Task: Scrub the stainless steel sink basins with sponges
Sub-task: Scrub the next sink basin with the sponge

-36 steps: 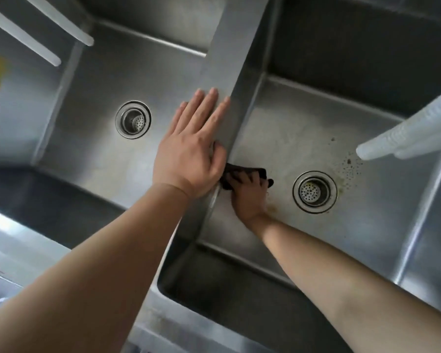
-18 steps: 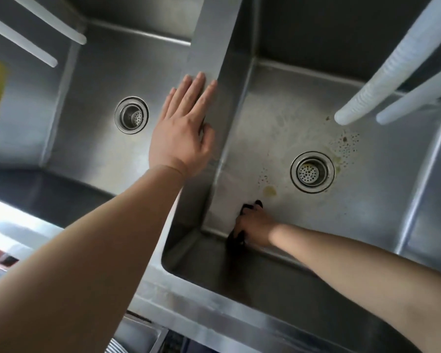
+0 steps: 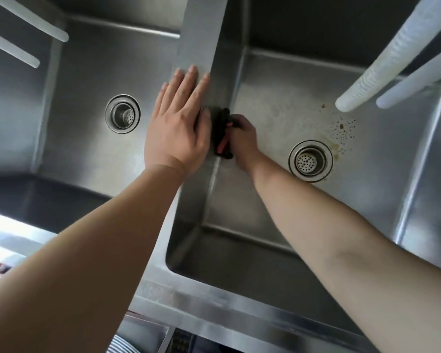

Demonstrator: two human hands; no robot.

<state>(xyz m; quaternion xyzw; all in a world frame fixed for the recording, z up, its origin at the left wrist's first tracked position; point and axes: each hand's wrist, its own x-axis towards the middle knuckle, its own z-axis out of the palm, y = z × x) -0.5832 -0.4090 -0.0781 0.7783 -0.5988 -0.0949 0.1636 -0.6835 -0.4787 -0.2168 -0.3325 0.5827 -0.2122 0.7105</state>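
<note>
Dark sponge (image 3: pixel 223 133) gripped in right hand (image 3: pixel 242 141), pressed against divider wall; left hand (image 3: pixel 178 123) flat, fingers straight, bracing divider (image 3: pixel 201 34). Advise firm overlapping strokes toward stained floor near drain (image 3: pixel 310 161).

The steel sink (image 3: pixel 201 34) has a drain (image 3: pixel 122 113) left of the left hand (image 3: pixel 176 126), and another drain (image 3: pixel 310 161) with brown stains (image 3: pixel 343 131) right of the right hand (image 3: pixel 242 141).

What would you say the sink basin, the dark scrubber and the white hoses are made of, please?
Right sink basin: brushed stainless steel, grey with soft reflections. Scrubber gripped by the right hand: dark, crumpled, likely a synthetic pad or cloth. White hoses: ribbed, translucent, probably plastic.
</note>
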